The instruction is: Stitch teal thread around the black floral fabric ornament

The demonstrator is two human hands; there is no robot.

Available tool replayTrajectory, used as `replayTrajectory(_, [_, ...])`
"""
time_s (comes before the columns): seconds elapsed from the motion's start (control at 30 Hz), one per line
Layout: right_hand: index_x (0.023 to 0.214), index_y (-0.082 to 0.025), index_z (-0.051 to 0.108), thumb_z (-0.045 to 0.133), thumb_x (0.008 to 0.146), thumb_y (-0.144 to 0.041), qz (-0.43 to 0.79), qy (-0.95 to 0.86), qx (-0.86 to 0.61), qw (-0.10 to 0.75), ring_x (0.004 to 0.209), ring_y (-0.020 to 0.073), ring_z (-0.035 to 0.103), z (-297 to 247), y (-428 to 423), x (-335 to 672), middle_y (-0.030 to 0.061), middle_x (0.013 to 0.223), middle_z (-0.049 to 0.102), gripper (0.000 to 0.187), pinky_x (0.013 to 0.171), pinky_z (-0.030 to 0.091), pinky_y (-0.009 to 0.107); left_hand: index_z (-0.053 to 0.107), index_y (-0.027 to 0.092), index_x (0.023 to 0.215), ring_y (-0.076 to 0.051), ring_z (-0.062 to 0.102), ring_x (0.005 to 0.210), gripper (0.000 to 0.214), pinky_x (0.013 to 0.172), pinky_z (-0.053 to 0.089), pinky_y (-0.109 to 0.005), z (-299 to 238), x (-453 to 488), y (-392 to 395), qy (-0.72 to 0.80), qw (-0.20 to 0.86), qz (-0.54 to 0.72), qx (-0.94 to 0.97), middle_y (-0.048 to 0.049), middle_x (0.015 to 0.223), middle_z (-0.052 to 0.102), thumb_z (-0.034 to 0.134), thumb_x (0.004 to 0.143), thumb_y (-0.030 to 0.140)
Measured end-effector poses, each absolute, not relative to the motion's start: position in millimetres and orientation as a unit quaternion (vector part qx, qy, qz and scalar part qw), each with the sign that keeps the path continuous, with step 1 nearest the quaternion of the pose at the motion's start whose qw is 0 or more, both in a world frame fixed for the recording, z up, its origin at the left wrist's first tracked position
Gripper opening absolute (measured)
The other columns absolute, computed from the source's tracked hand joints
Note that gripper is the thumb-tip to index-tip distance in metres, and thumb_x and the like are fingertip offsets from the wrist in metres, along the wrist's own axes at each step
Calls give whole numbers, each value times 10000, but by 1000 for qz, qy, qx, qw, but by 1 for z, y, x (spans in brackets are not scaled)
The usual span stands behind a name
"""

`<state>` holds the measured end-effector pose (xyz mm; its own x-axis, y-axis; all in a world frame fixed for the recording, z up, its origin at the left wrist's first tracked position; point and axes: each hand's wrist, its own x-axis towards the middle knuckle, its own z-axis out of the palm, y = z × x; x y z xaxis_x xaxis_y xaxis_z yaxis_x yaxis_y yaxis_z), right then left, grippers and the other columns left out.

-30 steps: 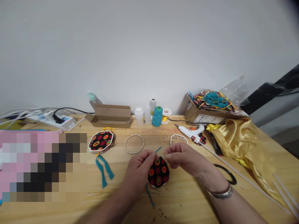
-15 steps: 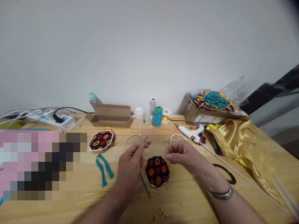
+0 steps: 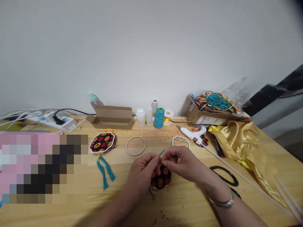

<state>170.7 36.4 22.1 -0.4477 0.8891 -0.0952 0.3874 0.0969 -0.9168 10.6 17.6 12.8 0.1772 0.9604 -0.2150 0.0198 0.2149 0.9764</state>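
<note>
In the head view my left hand pinches a strand of teal thread; one end sticks up past the fingertips and the other hangs below. My right hand is closed in a pinch right beside the left fingertips. What its fingers hold is too small to make out. Just beneath both hands lies a black padded fabric piece with red and green flower medallions, partly covered by the fingers. A thin yellow cord curves on the table beyond the hands.
A wooden ring, a lattice frame and a white glue gun lie beyond my hands. Scissors are under my right forearm. A tasselled ornament lies left; a teal thread cone stands behind. Gold cloth covers the right.
My left hand has moved right with the teal thread, over the black fabric piece. My right hand has come slightly left and down, so the fingertips now meet.
</note>
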Motion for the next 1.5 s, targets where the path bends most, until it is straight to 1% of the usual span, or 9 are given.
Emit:
replayTrajectory(0.17, [709,-152,623,542,767,-301,457,-707,-474,258,502,74,365,23,38,171,-35,522,458,179,460,279,193,617,154,599,-101,375,490,223,463,288,-205,15,12,16,516,595,392,475,34,503,449,564,736,321])
replayTrajectory(0.53, [734,-151,610,518,774,-269,452,-700,-482,270,537,86,415,23,40,171,-10,589,534,154,498,329,202,635,152,613,-90,361,484,212,448,288,-187,18,12,16,513,618,397,444,38,492,453,580,726,322])
replayTrajectory(0.73, [709,-153,592,545,743,-264,427,-662,-521,328,534,91,414,19,45,170,-17,582,515,125,483,315,205,630,154,615,-76,332,461,215,429,262,-175,14,10,17,519,611,406,439,45,476,441,596,716,341])
replayTrajectory(0.87, [701,-143,596,537,749,-312,419,-618,-545,382,553,98,408,20,50,171,-18,589,493,186,521,333,220,640,159,685,-65,323,461,226,432,254,-169,7,8,17,516,614,418,426,49,491,433,572,742,366])
replayTrajectory(1.0, [732,-132,650,522,752,-314,485,-569,-553,368,516,88,378,23,50,171,-21,556,469,224,493,304,221,637,164,716,-64,307,460,241,436,251,-169,4,7,17,504,630,430,406,61,476,380,560,753,390])
replayTrajectory(1.1, [811,-136,673,585,694,-269,579,-515,-536,336,497,71,385,21,49,171,-9,608,546,198,475,284,212,632,169,728,-65,279,453,250,435,240,-172,5,6,17,499,635,435,398,70,466,346,554,756,405])
replayTrajectory(1.2, [881,-142,679,666,626,-248,661,-458,-503,317,478,52,389,16,48,170,-15,606,575,276,473,274,201,631,169,729,-70,281,459,250,439,237,-176,7,6,17,493,632,440,405,68,472,351,556,755,406])
replayTrajectory(1.4, [804,-131,697,748,568,-281,727,-373,-451,359,519,56,468,9,46,164,12,652,623,285,509,316,199,653,156,754,-69,279,459,252,436,225,-181,9,8,17,485,625,447,417,64,473,363,559,757,390])
replayTrajectory(1.5, [716,-116,678,756,557,-282,719,-358,-446,395,495,60,467,8,45,161,-4,576,589,242,486,309,198,659,153,757,-65,283,464,253,438,227,-180,8,8,17,489,627,432,425,61,482,375,556,761,385])
